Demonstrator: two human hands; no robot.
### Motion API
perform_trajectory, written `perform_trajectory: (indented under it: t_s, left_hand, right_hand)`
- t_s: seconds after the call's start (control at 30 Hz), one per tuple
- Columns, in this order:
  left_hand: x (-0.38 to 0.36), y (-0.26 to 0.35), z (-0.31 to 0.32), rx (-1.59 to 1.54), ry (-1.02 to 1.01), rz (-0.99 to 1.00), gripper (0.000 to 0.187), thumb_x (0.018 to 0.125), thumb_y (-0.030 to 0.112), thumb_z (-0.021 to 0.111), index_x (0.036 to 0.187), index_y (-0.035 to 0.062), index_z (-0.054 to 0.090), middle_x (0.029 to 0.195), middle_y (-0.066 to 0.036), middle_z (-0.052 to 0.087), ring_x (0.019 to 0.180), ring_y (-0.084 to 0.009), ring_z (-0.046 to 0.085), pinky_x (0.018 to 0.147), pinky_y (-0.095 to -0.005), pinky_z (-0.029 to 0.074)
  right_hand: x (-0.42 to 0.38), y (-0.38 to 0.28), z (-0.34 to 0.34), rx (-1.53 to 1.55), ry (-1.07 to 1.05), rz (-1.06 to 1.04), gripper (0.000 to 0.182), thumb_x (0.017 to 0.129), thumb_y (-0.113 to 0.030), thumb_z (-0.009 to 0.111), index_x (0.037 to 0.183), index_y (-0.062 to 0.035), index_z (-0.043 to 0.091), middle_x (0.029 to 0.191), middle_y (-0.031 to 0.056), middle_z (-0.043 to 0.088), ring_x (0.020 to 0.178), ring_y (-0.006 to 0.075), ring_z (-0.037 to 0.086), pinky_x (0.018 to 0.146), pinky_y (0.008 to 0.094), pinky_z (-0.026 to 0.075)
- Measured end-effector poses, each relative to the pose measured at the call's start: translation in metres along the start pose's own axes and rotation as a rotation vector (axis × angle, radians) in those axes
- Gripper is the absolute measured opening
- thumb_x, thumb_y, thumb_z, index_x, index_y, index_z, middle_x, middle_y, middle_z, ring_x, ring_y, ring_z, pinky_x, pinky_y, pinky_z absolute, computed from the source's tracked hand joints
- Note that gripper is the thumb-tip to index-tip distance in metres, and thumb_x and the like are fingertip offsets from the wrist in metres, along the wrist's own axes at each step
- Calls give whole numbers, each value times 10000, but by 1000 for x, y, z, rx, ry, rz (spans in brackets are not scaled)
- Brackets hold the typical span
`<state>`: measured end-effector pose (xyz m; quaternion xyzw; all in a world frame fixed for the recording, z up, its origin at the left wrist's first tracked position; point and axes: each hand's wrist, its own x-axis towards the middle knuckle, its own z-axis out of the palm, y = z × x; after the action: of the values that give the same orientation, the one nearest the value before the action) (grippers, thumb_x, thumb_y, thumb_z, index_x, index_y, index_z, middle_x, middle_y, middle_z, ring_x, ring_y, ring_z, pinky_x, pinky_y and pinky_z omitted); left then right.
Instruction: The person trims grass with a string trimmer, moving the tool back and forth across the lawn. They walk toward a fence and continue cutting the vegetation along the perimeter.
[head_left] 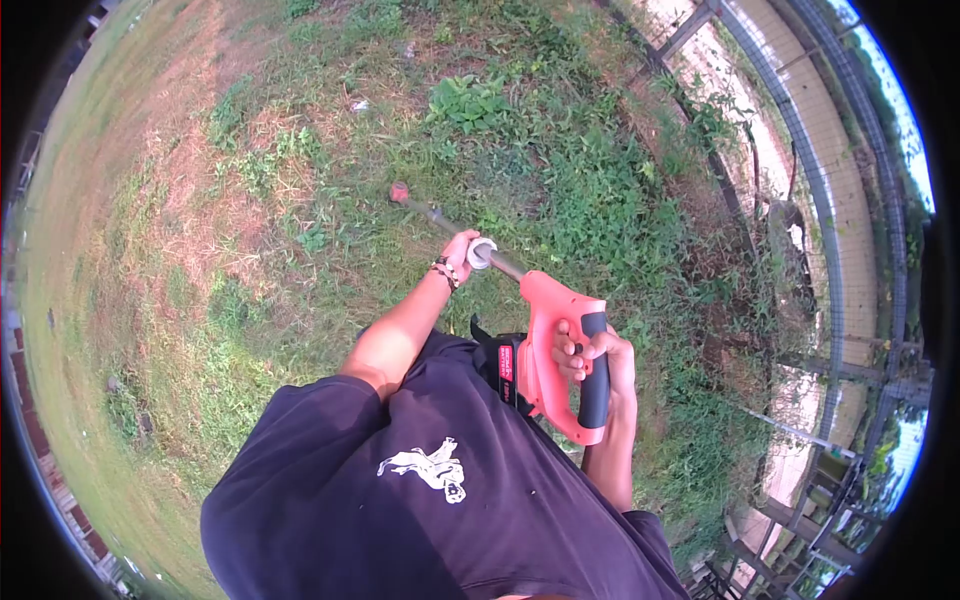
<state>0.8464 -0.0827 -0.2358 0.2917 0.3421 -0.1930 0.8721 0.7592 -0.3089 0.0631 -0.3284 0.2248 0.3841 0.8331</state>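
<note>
A cordless string trimmer (545, 305) with a red body slants across the middle of the view. My right hand (605, 360) is wrapped round its black-gripped rear handle, the fingers at the trigger. Farther up, my left hand (460, 252), a beaded bracelet (445, 272) at its wrist, is closed on the grip of the metal shaft (508, 264) beside a white ring (482, 253). A black battery (507, 370) sits on the body close to my shirt. At the shaft's far end the red head (399, 192) is over the grass; its cutting line cannot be made out.
Leafy weeds (600, 200) grow thickly ahead and to the right. Shorter, partly dry grass (180, 220) spreads to the left. A wire fence (830, 200) with posts curves along the right side. A small pale scrap (360, 105) lies in the grass ahead.
</note>
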Motion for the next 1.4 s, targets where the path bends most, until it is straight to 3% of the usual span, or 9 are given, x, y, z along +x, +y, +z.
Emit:
perform_trajectory:
  t_s: [0.27,0.4,0.67,0.93,1.03,1.27,1.4]
  left_hand:
    - [23,61,-58,-47,77,81,121,852,170,535,878,63,585,816,-78,644,759,-207,637,686,-355,538]
    - [38,76,-44,-24,87,18,143,863,194,524,878,65,584,823,-75,646,739,-214,636,650,-367,536]
    - [82,87,26,-45,-132,-4,100,805,192,585,831,95,586,754,-46,631,677,-189,629,602,-346,533]
    - [98,89,59,40,-203,-78,67,768,158,577,769,91,582,705,-49,619,631,-192,619,578,-337,520]
    - [96,88,41,21,-129,-81,49,762,144,581,751,96,575,692,-55,605,606,-193,612,563,-358,527]
    - [80,79,-24,-91,23,-68,98,754,163,612,736,99,539,678,-31,567,586,-185,598,546,-361,532]
    - [72,80,-34,-62,119,-129,87,748,152,628,758,101,559,701,-40,592,612,-190,598,570,-372,524]
  right_hand:
    - [71,-8,29,39,-79,111,339,574,-24,492,907,40,509,700,76,496,486,123,424,383,218,380]
    - [80,-7,43,0,-14,40,351,571,-30,499,916,35,513,697,79,508,493,121,435,392,223,385]
    - [73,-1,89,-268,155,-187,418,554,-35,500,966,36,508,687,91,529,474,131,468,428,241,413]
    - [77,-4,98,-174,170,-258,413,550,-33,501,956,39,493,667,98,522,449,137,450,402,235,395]
    - [80,-9,94,-96,155,-218,419,530,-34,490,938,61,482,692,101,484,496,130,398,384,235,353]
    - [89,-15,72,184,47,3,389,543,-27,510,923,57,507,686,101,503,507,129,423,373,221,378]
    - [86,-11,71,185,29,31,393,543,-24,511,926,63,505,688,104,506,504,130,422,378,221,374]
